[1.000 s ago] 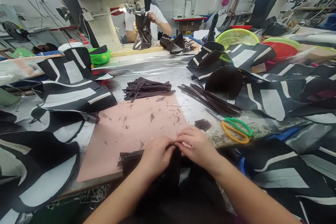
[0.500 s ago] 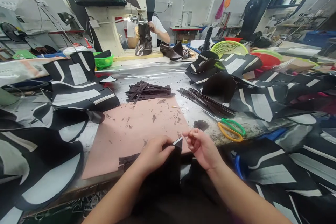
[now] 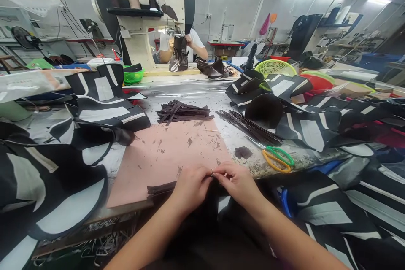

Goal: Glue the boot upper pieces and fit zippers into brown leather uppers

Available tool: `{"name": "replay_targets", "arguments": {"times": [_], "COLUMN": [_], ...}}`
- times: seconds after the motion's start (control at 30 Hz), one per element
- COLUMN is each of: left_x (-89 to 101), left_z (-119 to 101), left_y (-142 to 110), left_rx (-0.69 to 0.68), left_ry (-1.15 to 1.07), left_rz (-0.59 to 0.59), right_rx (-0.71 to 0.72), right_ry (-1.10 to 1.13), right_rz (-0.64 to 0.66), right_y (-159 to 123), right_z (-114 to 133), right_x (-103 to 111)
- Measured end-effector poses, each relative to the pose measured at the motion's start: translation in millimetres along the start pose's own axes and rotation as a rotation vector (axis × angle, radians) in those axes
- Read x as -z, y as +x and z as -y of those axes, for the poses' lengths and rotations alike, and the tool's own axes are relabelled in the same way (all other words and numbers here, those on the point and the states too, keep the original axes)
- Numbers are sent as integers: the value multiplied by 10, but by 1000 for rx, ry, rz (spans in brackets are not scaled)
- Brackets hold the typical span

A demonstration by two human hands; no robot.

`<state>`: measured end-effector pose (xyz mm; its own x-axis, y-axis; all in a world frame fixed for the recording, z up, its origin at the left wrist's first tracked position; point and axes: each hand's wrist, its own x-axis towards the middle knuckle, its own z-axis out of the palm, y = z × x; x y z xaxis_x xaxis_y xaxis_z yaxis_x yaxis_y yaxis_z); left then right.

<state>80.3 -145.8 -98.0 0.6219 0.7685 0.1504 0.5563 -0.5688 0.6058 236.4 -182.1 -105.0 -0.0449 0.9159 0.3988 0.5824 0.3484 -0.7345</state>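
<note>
My left hand (image 3: 192, 186) pinches the upper edge of a black leather piece (image 3: 209, 206) at the front edge of the table. Right beside it, the thumb and fingertips of my right hand (image 3: 239, 182) close on the same edge, meeting the left fingertips. Most of the piece hangs down and merges with the dark clothing below. Fingers cover the spot where the two hands meet. Under both hands' far side lies a pink board (image 3: 171, 147) with dark scraps on it. Left of my left hand, several dark strips (image 3: 160, 189) rest on the board's near edge.
Scissors (image 3: 276, 159) with green and orange handles lie right of the board. Bundles of dark strips (image 3: 185, 112) lie behind it. Boot uppers with white strips (image 3: 104, 114) are piled on both sides. A person works at a sewing machine (image 3: 139, 29) opposite.
My right hand has moved left and down to the leather edge, its fingers now closed there. The white tip seen by my left hand is now covered. The view has tilted up slightly.
</note>
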Motion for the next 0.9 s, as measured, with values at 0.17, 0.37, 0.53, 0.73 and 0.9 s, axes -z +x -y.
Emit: {"name": "replay_targets", "arguments": {"times": [0.17, 0.37, 0.53, 0.73, 0.9], "left_x": [-33, -64, -94, -80, -38], "left_z": [-14, -28, -34, -17, -13], "left_y": [-5, 15, 19, 1, 3], "left_rx": [-7, 84, 127, 176, 156], "left_ry": [8, -90, -105, -165, -170], "left_rz": [-33, -73, -68, -26, -1], "right_rx": [65, 164, 342, 338, 112], "right_ry": [-150, -319, -593, -418, -75], "right_rz": [1, -26, -97, -59, 8], "right_y": [-8, -60, -90, -72, -50], "right_z": [16, 18, 35, -25, -90], "right_x": [-4, -54, -126, -116, -71]}}
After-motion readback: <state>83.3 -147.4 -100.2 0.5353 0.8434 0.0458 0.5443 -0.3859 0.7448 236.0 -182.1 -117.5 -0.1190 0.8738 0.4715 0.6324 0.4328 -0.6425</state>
